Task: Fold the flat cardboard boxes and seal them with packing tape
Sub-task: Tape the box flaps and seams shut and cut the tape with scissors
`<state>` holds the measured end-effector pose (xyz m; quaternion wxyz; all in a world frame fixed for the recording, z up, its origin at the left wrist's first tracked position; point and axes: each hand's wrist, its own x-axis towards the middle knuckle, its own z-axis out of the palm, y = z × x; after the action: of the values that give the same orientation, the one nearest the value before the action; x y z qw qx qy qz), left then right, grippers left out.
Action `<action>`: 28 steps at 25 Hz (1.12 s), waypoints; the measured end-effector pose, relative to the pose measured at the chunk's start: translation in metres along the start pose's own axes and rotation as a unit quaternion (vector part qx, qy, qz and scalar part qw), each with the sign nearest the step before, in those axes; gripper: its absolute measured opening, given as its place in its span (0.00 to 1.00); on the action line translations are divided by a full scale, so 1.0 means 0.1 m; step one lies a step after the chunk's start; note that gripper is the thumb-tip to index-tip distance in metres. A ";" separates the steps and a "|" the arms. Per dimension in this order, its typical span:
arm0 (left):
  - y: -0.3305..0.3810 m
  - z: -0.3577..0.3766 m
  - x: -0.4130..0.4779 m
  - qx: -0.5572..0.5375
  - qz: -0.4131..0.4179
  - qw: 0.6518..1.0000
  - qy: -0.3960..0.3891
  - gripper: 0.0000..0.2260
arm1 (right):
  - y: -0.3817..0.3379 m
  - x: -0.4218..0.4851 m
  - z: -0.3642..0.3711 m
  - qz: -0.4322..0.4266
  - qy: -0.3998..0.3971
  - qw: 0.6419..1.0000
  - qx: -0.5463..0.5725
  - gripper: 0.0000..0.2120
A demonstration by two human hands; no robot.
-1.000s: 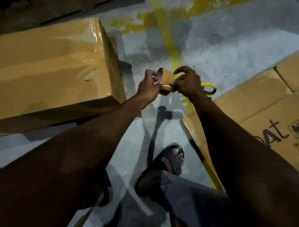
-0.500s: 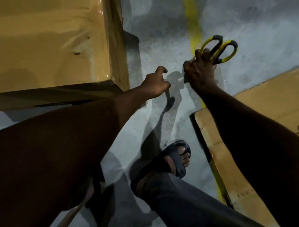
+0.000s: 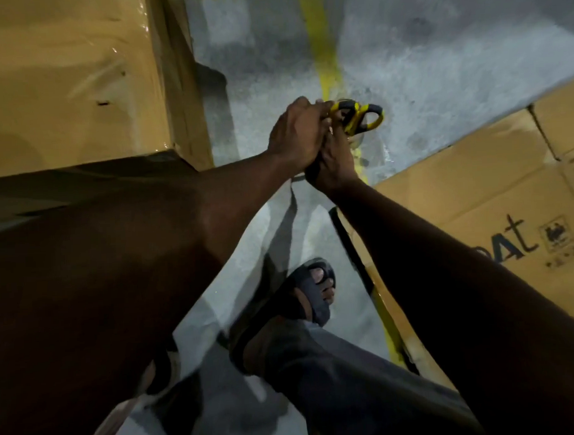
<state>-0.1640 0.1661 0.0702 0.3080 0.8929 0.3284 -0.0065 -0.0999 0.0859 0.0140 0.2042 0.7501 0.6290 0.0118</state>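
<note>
Head view: above the floor point(image 3: 436, 56), right hand point(image 3: 334, 164) fingers curl round the scissors point(image 3: 362, 117), left hand point(image 3: 295, 134) fingers curl beside them, hold hidden; the flat box point(image 3: 475, 192) at right looks light, stiff yet bendy, best gripped by its flap edges.

Both arms outstretched, left grip point(image 3: 295, 134) curled over right grip point(image 3: 334, 162), the right round scissors point(image 3: 363, 117) handles.
</note>
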 end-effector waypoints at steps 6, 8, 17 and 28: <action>0.06 -0.13 0.14 0.050 -0.037 0.997 0.040 0.11 | 0.01 -0.42 0.01 -0.055 0.103 0.989 0.086 0.22; 0.05 -0.17 0.13 0.042 -0.031 0.999 0.015 0.09 | 0.00 -0.59 -0.07 -0.025 0.066 0.990 0.119 0.18; 0.23 -1.40 -0.37 0.006 0.015 0.999 0.034 0.23 | -0.04 -0.42 -1.42 0.126 0.148 0.960 0.200 0.25; -2.43 -3.70 -1.62 0.147 -0.147 0.970 0.124 0.27 | -1.76 1.10 -3.14 -0.025 0.051 0.978 0.200 0.33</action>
<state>-0.5058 0.4216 0.2723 0.1259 0.8639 0.4875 0.0110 -0.3286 0.3042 0.2183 0.0175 0.7583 0.6467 -0.0808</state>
